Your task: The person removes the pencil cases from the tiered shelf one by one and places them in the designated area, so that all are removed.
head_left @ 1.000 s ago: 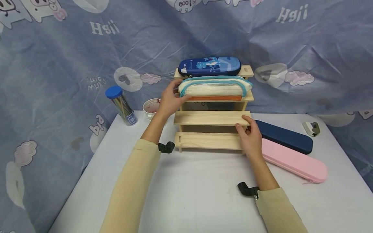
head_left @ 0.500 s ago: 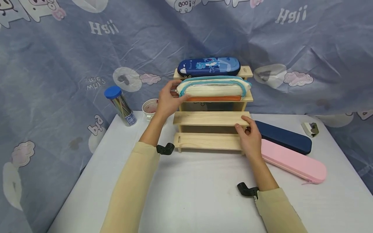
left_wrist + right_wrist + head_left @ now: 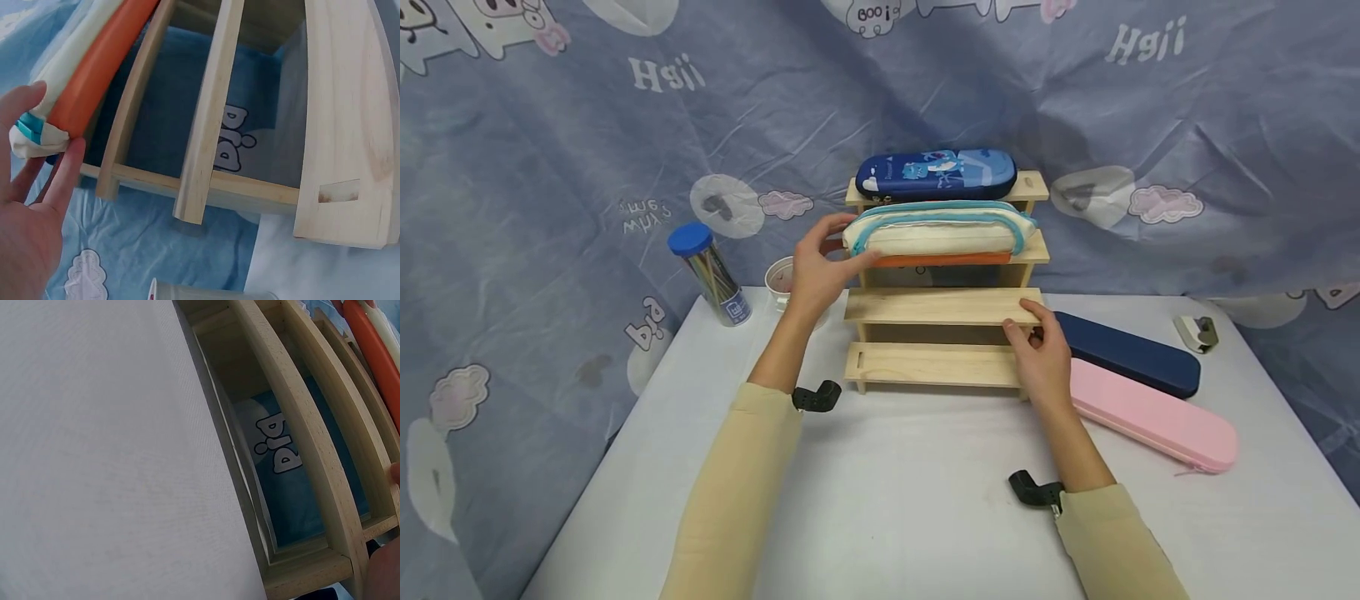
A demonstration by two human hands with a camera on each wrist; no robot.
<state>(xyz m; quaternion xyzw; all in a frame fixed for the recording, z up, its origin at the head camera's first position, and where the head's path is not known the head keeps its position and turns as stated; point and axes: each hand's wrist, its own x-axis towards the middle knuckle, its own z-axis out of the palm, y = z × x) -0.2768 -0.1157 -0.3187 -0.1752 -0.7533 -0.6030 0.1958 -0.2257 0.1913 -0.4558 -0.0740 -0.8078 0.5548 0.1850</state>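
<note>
Head view shows my left hand at the left end of the wooden rack, with fingers curled round the end of the white pencil pouch with the teal zipper. That pouch lies on the rack's second shelf from the top, its left end sticking out past the shelf edge, and an orange strip runs along its underside. From my left wrist I see the pouch's end pinched between my thumb above and my fingers below.

My right hand grips the right end of the rack, thumb on top of the third shelf and fingers wrapped round the side below it. My right wrist camera looks along the rack's slats; only a sliver of my hand shows there at the frame's edge.

On the rack's top shelf sits a dark blue case with a cartoon print. Just right of the rack, on the table, lie a plain navy case and a pink case, side by side and touching. Further right of the rack sits a small grey object. Left of the rack stand a clear tube with a blue lid and, nearer the rack, a small white cup partly behind my left hand.
</note>
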